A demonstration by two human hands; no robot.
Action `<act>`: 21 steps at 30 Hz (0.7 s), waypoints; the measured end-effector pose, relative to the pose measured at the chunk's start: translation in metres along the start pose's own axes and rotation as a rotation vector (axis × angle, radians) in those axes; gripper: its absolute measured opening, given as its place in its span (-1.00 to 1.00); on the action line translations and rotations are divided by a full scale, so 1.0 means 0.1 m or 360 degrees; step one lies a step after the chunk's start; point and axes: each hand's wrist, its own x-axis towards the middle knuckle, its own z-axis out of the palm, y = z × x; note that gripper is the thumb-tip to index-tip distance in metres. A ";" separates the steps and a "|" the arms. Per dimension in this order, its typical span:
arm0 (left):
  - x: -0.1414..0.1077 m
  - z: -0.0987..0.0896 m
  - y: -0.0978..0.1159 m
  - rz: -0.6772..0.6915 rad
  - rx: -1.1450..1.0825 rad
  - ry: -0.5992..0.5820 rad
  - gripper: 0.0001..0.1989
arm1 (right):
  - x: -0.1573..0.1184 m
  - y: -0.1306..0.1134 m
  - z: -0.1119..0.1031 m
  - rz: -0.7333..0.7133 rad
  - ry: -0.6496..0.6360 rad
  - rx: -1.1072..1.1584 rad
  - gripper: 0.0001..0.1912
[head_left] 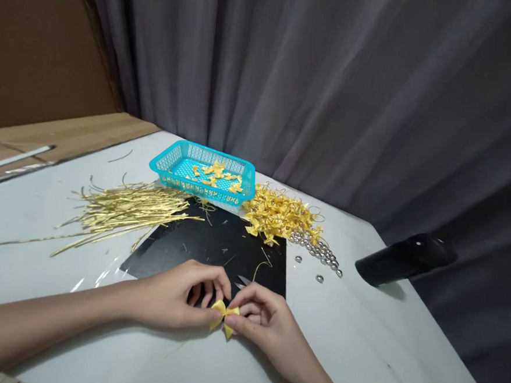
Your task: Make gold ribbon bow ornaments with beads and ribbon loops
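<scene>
Between my two hands is a small yellow ribbon bow (pixel 229 321), just above the white table's near part. My left hand (pixel 187 297) pinches the bow's left loop between thumb and finger. Thumb and forefinger of my right hand (pixel 262 317) grip its right side. Pointed metal blades, seemingly scissors (pixel 243 282), stick out behind my right hand; their handles are hidden, so whether that hand also holds them I cannot tell. Beyond lies a black mat (pixel 216 247) with scraps of thin gold cord (pixel 262 264) on it.
A turquoise basket (pixel 249 182) holds loose yellow bows. Gold twisted strips (pixel 136 209) lie to its left. On the right are a pile of yellow bows with cords (pixel 280 213), silver beads (pixel 316 251) and a black cylindrical object (pixel 399 260). A grey curtain (pixel 332 92) hangs behind.
</scene>
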 end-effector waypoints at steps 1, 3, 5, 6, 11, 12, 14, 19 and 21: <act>0.00 0.01 -0.01 0.0089 0.0102 -0.0014 -0.86 | -0.01 0.00 0.01 0.0004 0.0007 -0.0058 -0.68; 0.00 0.02 -0.03 0.0238 0.0290 -0.0017 -0.93 | -0.01 0.00 0.03 -0.0038 0.0012 -0.0237 -0.74; 0.01 0.02 -0.05 0.0308 0.0411 -0.0024 -0.96 | -0.02 0.00 0.04 -0.0136 0.0015 -0.0493 -0.85; 0.02 0.03 -0.05 0.0321 0.0449 -0.0039 -0.96 | -0.03 0.00 0.04 -0.0193 0.0023 -0.0635 -0.90; -0.01 0.08 -0.03 0.0279 0.0655 -0.0099 -0.93 | -0.06 0.00 0.04 -0.0288 0.0046 -0.1076 -0.93; -0.02 0.09 -0.03 0.0273 0.0690 -0.0103 -0.92 | -0.07 -0.01 0.04 -0.0273 0.0033 -0.1111 -0.91; -0.05 0.12 -0.01 0.0282 0.0742 -0.0120 -0.89 | -0.09 -0.03 0.04 -0.0245 -0.0037 -0.1158 -0.87; -0.09 0.17 0.00 0.0367 0.0796 -0.0218 -0.86 | -0.13 -0.06 0.03 -0.0301 -0.0254 -0.1290 -0.86; -0.09 0.18 0.00 0.0388 0.0780 -0.0258 -0.84 | -0.14 -0.04 0.02 -0.0382 -0.0318 -0.1329 -0.90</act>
